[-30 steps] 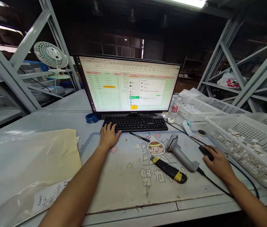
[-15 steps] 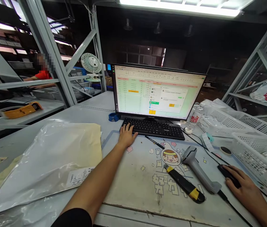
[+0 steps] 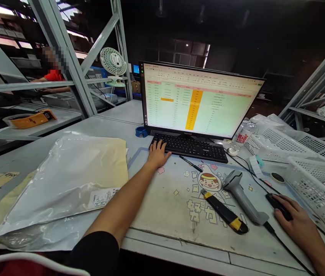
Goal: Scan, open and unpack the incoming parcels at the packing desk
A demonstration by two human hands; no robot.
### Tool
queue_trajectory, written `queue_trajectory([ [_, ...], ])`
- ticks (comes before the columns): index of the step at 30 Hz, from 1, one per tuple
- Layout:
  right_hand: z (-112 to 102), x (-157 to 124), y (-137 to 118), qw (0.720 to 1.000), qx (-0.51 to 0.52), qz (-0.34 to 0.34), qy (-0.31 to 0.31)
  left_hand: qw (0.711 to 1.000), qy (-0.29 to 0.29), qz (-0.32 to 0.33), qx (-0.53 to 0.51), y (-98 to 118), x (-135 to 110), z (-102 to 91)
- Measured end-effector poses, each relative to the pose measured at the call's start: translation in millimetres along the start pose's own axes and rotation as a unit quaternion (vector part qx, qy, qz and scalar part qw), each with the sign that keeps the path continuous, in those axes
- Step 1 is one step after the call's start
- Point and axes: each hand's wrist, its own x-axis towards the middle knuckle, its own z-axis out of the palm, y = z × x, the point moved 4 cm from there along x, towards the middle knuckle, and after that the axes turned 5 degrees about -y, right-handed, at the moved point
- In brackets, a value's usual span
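My left hand point(image 3: 158, 154) lies with spread fingers on the left end of the black keyboard point(image 3: 199, 148), holding nothing. At the right, my right hand point(image 3: 296, 220) is wrapped over a black computer mouse point(image 3: 278, 206). The monitor point(image 3: 225, 103) behind the keyboard shows a spreadsheet with an orange-filled column. Between my hands, a grey barcode scanner point(image 3: 245, 201), a black and yellow utility knife point(image 3: 225, 212) and a black pen point(image 3: 190, 163) rest on the printed desk mat point(image 3: 162, 203).
Clear plastic packages point(image 3: 64, 172) with a white label lie left of my forearm. White perforated baskets point(image 3: 309, 184), a bottle point(image 3: 241, 136) and a tape roll point(image 3: 277, 177) are at the right. A blue tape roll point(image 3: 141, 132) sits by the monitor; a fan point(image 3: 113, 61) stands behind. A person point(image 3: 54, 74) is beyond the rack.
The chat window over the spreadsheet has gone, and an orange column now shows on the screen. The view has shifted slightly. Both hands stay on the keyboard and mouse.
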Motion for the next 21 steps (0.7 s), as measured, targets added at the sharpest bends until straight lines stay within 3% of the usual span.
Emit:
queue_trajectory([
  [9, -0.8, 4.6, 7.8, 1.000, 0.000, -0.008, -0.012, 1.000, 0.002, 0.022, 0.018, 5.3, -1.5, -3.2],
  [15, -5.0, 3.1, 1.3, 1.000, -0.003, -0.010, 0.015, 0.999, 0.010, 0.031, 0.025, 6.1, -1.4, -3.7],
  [21, 4.7, 8.0, 19.5, 0.999, 0.033, -0.042, -0.003, 0.999, 0.014, 0.026, 0.020, 5.5, -4.5, -3.4],
])
